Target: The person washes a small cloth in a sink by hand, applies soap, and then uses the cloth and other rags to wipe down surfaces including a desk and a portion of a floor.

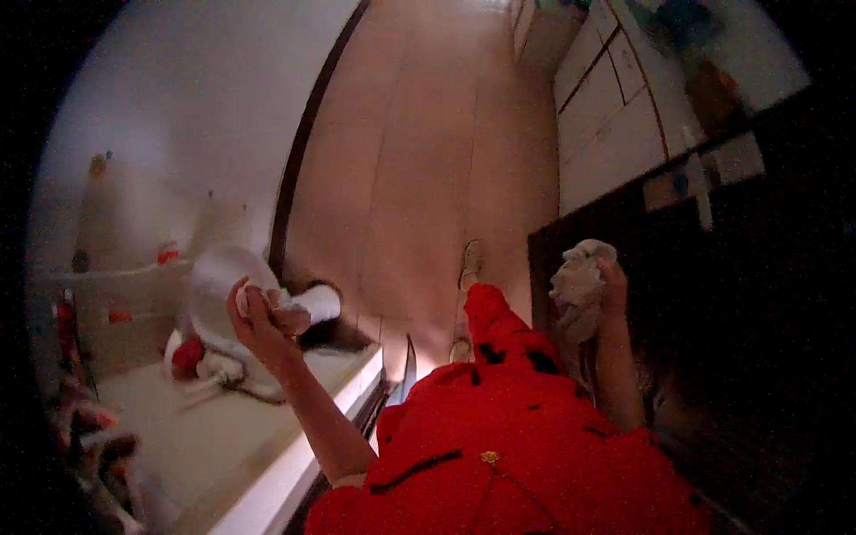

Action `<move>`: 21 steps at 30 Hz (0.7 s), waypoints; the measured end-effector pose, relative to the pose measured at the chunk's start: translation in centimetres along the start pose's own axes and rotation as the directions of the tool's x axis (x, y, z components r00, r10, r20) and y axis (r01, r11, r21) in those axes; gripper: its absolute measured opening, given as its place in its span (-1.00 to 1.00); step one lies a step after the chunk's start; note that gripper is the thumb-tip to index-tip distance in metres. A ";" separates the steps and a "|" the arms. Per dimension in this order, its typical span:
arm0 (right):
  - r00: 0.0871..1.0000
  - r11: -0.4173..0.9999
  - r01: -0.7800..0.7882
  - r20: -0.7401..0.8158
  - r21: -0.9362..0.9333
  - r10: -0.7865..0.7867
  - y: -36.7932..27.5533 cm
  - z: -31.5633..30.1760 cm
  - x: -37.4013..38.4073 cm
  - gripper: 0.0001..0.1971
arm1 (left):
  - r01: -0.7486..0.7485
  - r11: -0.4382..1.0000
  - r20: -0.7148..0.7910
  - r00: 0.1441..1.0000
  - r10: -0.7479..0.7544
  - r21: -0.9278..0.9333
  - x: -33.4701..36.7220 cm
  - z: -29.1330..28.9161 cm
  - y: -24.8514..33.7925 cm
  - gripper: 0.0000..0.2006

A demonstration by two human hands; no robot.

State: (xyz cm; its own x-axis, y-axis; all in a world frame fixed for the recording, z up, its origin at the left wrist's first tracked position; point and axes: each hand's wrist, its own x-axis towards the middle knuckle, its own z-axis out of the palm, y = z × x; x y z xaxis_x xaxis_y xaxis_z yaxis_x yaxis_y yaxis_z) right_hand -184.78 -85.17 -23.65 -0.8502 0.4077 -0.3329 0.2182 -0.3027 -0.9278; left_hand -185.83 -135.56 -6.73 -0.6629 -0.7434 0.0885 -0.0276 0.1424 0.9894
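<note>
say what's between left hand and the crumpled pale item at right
The head view shows a white cylindrical thing, floor, a foot and red clothing between left hand and crumpled pale item.

Room between left hand (257,323), right hand (613,283); white cylinder (323,301) crowds left.

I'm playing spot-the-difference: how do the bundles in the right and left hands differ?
The larger bundle in the right hand shows against a dark background; the smaller bundle in the left hand is near a white cylinder. The larger bundle is mostly uncovered; the left hand partly hides the smaller bundle. Both look pale.
</note>
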 end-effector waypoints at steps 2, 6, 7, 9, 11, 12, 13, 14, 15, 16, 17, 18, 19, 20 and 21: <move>0.998 0.997 0.061 0.022 0.039 -0.062 -1.5 1.1 3.1 -0.61 | 0.120 0.987 -0.014 0.992 -0.122 -0.107 0.8 3.5 2.1 -0.71; 0.994 0.998 0.039 0.107 -0.044 -0.035 -9.7 10.4 10.8 -0.65 | 0.167 0.952 0.106 0.984 -0.143 -0.258 5.7 8.3 2.7 -0.61; 0.999 0.999 -0.032 0.016 -0.034 0.032 -10.5 11.3 13.0 -0.66 | 0.174 0.967 0.107 0.982 -0.156 -0.186 7.3 10.2 3.8 -0.59; 0.985 0.996 -0.042 0.172 0.079 0.028 -17.8 18.6 13.7 -0.66 | 0.147 0.920 0.060 0.989 -0.134 -0.363 10.9 13.8 7.0 -0.56; 0.963 0.988 -0.060 0.269 0.145 0.019 -19.7 21.0 14.9 -0.65 | 0.165 0.913 0.159 0.981 -0.113 -0.372 12.0 14.7 7.7 -0.55; 0.974 0.998 -0.039 0.227 0.042 0.029 -19.1 21.7 17.8 -0.65 | 0.165 0.917 0.151 0.982 -0.117 -0.363 11.6 14.9 8.4 -0.54; 0.981 1.000 -0.016 0.194 -0.010 0.018 -18.6 22.5 20.6 -0.65 | 0.176 0.919 0.147 0.980 -0.131 -0.353 14.4 16.4 7.7 -0.54; 0.984 0.997 -0.008 0.176 -0.072 0.020 -18.3 22.9 22.4 -0.65 | -0.169 0.977 0.125 0.980 0.152 0.131 15.4 15.1 5.7 -0.53; 0.984 0.991 -0.017 0.174 -0.131 0.040 -18.3 24.1 24.3 -0.65 | -0.335 0.875 0.183 0.940 0.287 0.349 16.7 15.2 4.7 -0.53; 0.983 0.984 -0.035 0.170 -0.177 0.066 -18.1 26.3 25.5 -0.65 | -0.478 0.688 0.240 0.876 0.419 0.545 17.8 15.5 4.1 -0.53; 0.983 0.985 -0.032 0.171 -0.168 0.061 -18.7 28.8 25.8 -0.65 | -0.340 0.826 0.103 0.938 0.330 0.449 19.2 15.5 3.7 -0.51; 0.966 0.986 -0.068 0.238 -0.154 0.104 -20.1 30.5 26.7 -0.65 | -0.194 0.930 -0.023 0.977 0.211 0.311 20.1 16.8 2.6 -0.50; 0.942 0.984 -0.104 0.302 -0.144 0.144 -20.9 31.8 28.2 -0.65 | -0.049 0.988 -0.124 0.990 0.067 0.145 21.2 18.3 1.6 -0.48; 0.948 0.987 -0.092 0.290 -0.132 0.127 -20.4 32.2 30.6 -0.65 | 0.088 0.995 -0.176 0.980 -0.093 -0.036 23.0 19.9 1.2 -0.47; 0.956 0.995 -0.046 0.285 -0.083 0.068 -19.2 32.2 33.4 -0.61 | 0.220 0.951 -0.197 0.944 -0.264 -0.219 24.9 21.5 1.0 -0.44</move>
State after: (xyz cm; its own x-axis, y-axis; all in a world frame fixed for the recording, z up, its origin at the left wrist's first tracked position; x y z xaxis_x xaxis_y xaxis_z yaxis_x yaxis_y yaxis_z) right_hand -232.79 -93.51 -11.50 -0.9346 0.1233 -0.3337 0.2965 -0.2482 -0.9222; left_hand -218.50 -139.90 -5.99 -0.4713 -0.8683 -0.1548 -0.0085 -0.1710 0.9852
